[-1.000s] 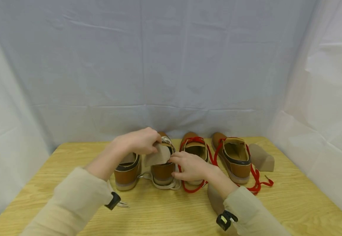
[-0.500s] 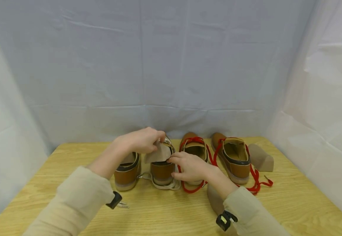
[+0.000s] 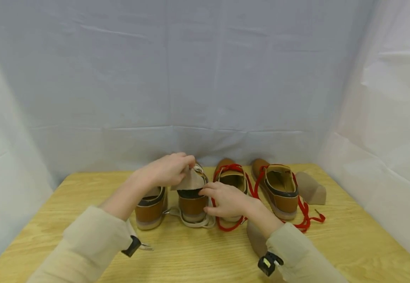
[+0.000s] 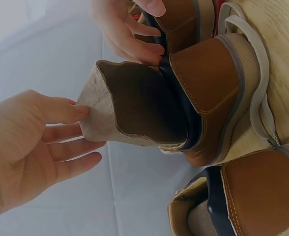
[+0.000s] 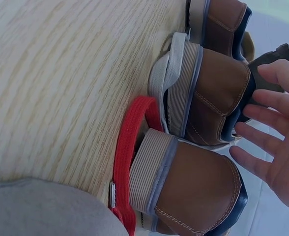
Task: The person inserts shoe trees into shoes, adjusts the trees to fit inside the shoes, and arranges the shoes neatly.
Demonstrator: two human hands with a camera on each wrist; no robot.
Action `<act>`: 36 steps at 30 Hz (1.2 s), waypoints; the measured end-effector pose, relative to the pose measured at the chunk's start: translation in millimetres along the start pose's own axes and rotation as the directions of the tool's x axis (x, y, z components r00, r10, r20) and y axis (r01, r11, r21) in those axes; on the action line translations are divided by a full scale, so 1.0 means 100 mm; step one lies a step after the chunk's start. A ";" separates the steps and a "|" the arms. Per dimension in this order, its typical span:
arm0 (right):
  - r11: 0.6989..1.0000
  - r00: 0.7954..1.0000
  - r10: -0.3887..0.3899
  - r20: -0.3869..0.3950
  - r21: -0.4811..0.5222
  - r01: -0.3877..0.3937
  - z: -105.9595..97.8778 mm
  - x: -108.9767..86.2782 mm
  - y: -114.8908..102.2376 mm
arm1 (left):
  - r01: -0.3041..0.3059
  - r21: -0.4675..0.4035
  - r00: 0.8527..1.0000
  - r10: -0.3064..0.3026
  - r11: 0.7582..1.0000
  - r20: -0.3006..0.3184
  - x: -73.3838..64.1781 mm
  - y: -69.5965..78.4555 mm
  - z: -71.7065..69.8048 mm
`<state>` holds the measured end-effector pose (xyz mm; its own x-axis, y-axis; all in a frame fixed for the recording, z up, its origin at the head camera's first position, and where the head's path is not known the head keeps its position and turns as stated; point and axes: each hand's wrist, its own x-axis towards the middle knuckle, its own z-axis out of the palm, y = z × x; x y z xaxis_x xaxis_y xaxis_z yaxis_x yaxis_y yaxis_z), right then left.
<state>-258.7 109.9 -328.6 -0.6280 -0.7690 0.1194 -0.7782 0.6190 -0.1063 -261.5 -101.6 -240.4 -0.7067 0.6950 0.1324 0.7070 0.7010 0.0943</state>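
A brown shoe [image 3: 193,207] with a dark collar and pale laces stands with its heel toward me. Rising out of its opening is a hollow beige shoe insert [image 4: 98,113], moulded like paper pulp. My left hand [image 3: 167,169] pinches the insert's upper edge between thumb and fingers. On the right side of the same shoe, my right hand [image 3: 227,199] has its fingertips at the collar, with the fingers loosely spread [image 5: 287,118]. To the left is a matching brown shoe [image 3: 149,214], a beige insert [image 4: 199,219] showing inside its opening.
Two brown shoes with red laces, a nearer one [image 3: 234,181] and a farther one [image 3: 285,202], stand to the right. One beige insert [image 3: 310,188] lies beyond them; another [image 3: 256,237] lies partly under my right forearm. Loose laces [image 3: 307,222] trail over the wooden table [image 3: 191,261].
The insert in my left hand has tipped forward and sunk lower, showing more of the dark collar behind it. My right hand stays nearly still at the shoe.
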 end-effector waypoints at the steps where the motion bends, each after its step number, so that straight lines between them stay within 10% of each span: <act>1: 1.000 1.000 0.002 0.002 0.000 -0.002 0.00 0.00 0.00 | 0.002 0.003 1.000 -0.002 1.000 -0.003 0.00 0.00 0.00; 36: 0.999 1.000 0.015 0.005 -0.031 -0.015 0.02 -0.03 -0.02 | 0.048 0.158 0.999 -0.044 0.986 -0.024 -0.06 0.12 0.20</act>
<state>-255.8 110.5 -330.8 -0.6397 -0.7603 0.1131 -0.7685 0.6351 -0.0775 -249.4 -94.2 -259.7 -0.7366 0.6590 0.1522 0.6591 0.7499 -0.0570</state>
